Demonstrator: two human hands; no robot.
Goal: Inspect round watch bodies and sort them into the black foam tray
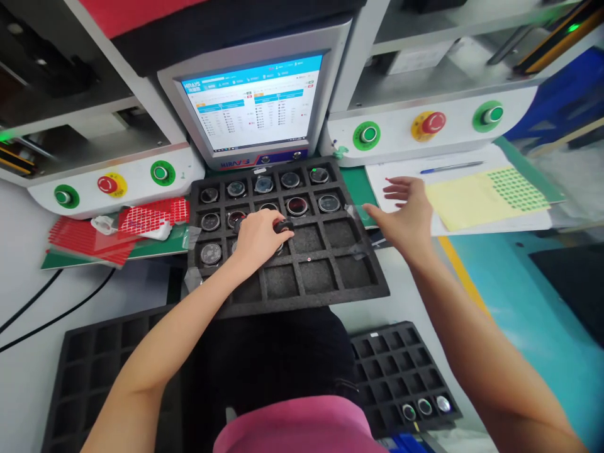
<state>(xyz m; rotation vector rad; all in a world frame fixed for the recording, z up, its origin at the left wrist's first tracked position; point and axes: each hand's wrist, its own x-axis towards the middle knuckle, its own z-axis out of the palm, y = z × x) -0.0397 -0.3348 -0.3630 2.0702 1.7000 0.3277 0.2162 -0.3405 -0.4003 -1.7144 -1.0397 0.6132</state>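
The left hand [257,238] pinches a round black part [284,226], lying flat, over the foam tray [330,286]. The right hand [408,214] hovers open right of it. Beyond both, the monitor [257,104] reads "MIRAYS".

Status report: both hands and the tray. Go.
Left hand pinching round black part over foam tray. Right hand open, empty, beside tray. Nothing blocking.

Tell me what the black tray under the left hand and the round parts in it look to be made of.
Tray: probably soft foam, matte black, with a grainy, speckled surface and cut square pockets. Round parts: likely metal rims around glass or clear plastic faces, since the rings shine silver and the centres are dark and glossy. The left hand grips one dark part.
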